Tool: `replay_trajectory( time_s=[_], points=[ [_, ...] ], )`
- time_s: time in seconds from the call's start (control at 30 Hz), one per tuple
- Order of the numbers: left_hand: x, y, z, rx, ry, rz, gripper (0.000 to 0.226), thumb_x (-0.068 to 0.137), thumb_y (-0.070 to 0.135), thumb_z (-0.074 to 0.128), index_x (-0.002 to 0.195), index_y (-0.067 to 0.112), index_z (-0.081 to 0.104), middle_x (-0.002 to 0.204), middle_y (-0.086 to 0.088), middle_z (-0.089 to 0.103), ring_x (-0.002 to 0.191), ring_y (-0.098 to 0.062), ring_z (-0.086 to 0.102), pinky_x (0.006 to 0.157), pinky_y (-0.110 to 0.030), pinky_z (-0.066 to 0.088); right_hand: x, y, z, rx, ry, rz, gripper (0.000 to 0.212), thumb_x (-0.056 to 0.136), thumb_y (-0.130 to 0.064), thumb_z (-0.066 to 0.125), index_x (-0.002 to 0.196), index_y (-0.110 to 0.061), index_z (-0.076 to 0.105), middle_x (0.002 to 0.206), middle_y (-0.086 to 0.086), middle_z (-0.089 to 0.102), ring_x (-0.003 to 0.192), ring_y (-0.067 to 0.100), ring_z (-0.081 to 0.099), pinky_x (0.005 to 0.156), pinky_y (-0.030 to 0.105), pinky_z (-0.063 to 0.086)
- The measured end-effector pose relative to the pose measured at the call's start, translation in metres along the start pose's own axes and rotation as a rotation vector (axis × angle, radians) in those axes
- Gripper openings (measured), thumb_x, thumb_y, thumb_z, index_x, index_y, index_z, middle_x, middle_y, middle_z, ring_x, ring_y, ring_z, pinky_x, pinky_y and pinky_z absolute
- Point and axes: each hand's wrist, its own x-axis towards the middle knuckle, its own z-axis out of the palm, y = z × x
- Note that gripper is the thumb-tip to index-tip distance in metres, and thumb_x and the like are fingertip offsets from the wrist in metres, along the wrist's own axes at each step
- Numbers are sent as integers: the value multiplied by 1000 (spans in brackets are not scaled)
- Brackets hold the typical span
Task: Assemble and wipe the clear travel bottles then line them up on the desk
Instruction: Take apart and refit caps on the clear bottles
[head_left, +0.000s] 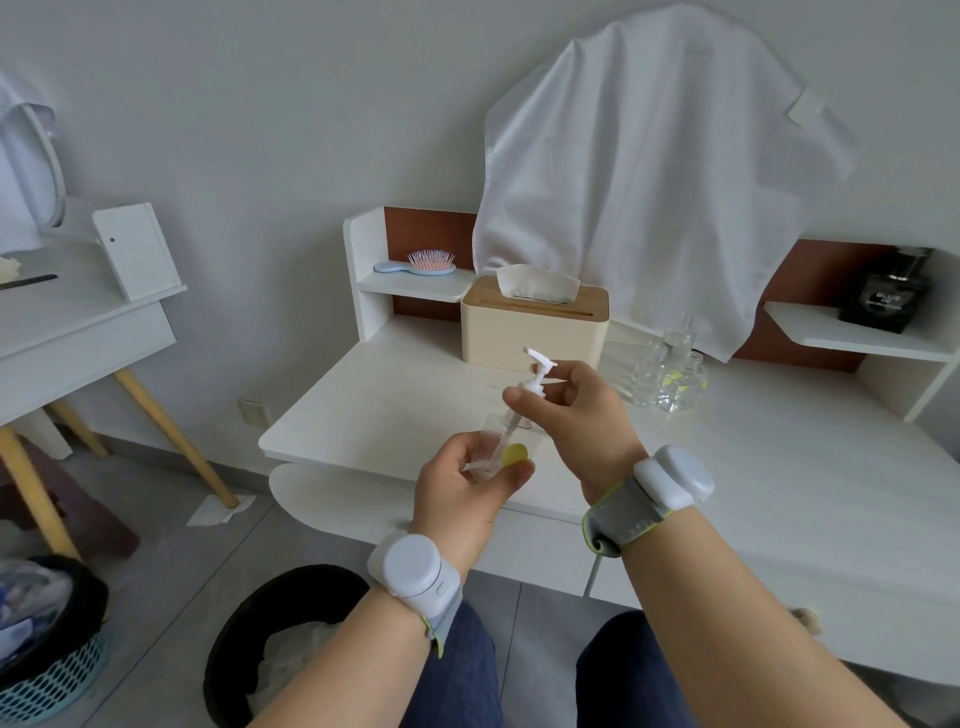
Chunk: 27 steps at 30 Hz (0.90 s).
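Right now we hold a small clear plastic travel bottle with a round yellow sticker (506, 447) above the front edge of the white table (753, 467), tilted, its base in our left hand (467, 486). The left fingers (517, 470) curl round the bottle's lower part, thumb by the sticker. Our right hand (576, 410) pinches the collar of a white pump dispenser head (535, 374) between thumb and fingers, and the pump's thin tube runs down into the bottle's neck; we cannot tell whether the collar sits fully on the neck.

Further back and to the right, a cluster of other clear travel bottles (670, 371) stands on the table, close together, some with yellow spots. Behind our hands sits a cream tissue box with a wooden lid (530, 327), a tissue poking out. A white towel (649, 171) hangs over the back of the table, a pink-bristled blue hairbrush (421, 264) lies on the left shelf, and a black box (885, 299) rests on the right shelf.
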Motion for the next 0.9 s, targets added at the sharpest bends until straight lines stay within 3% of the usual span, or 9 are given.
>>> replay_trajectory(
  time_s=[0.17,0.3,0.47,0.6,0.7,0.8,0.9],
  points=[
    [1,-5,-4,-7,10,6,32,70,29,83,97,28,67,94,9,71,90,-18,68,85,-45,56,2,-5,-2,33,-2,0,40,75,-30,82,105,-16,61,88,4,72,79,14,68,73,28,52],
    [1,-11,-10,-24,31,6,31,70,27,84,96,29,68,94,12,71,90,-17,67,84,-45,56,3,-10,-1,22,11,-21,35,77,-28,81,103,-14,61,82,0,67,71,8,61,68,26,52],
    [2,-18,-22,-24,44,2,33,66,31,85,94,34,69,94,15,71,89,-12,67,84,-43,56,5,-15,3,50,25,-41,24,81,-24,78,95,-18,60,94,14,69,80,18,61,76,38,54],
    [-1,-27,-48,-3,55,-5,40,58,43,82,95,39,68,97,12,72,88,-15,67,79,-40,55,8,-17,11,74,63,-52,20,82,-25,77,90,-17,61,89,7,66,80,15,59,76,36,52],
    [-2,-33,-71,-50,65,-25,41,59,41,82,96,32,69,99,4,71,75,-25,66,75,-48,55,10,-14,21,110,78,-34,20,83,-27,76,90,-13,63,93,14,68,80,17,60,66,26,52],
    [-4,-37,-92,-58,80,-18,34,66,33,82,97,32,69,101,5,71,68,-15,70,68,-32,55,13,-9,36,158,57,9,19,84,-29,74,90,-15,64,91,7,70,80,14,63,59,19,50],
    [-7,-43,-116,-33,119,-22,38,65,40,81,100,34,68,103,9,71,85,-8,70,70,-26,51,17,-2,52,172,18,47,22,84,-32,73,92,-13,65,94,7,73,74,8,65,58,18,50]
  ],
)
